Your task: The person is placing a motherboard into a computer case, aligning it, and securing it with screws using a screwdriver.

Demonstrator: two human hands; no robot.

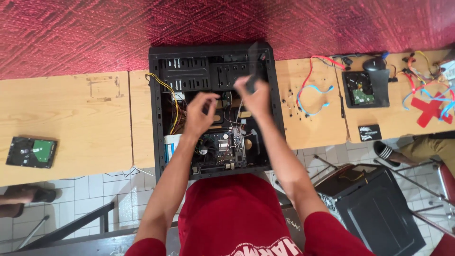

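Note:
A black computer case (159, 118) lies open on a wooden table (71, 123), with its motherboard (220, 147) and yellow wires (166, 90) showing. My left hand (200, 113) hovers over the middle of the case, fingers bent and apart, nothing visible in them. My right hand (253, 95) is raised over the drive bays and grips a dark flat part (256, 59), which is blurred by motion. I cannot tell what kind of part it is.
A bare hard drive (31, 151) lies at the table's left. To the right are red and blue data cables (313, 95), loose screws (289, 102), another drive (362, 90), a mouse (374, 63) and a small black drive (369, 132). A second case (379, 208) stands on the floor; other people's feet (386, 151) are nearby.

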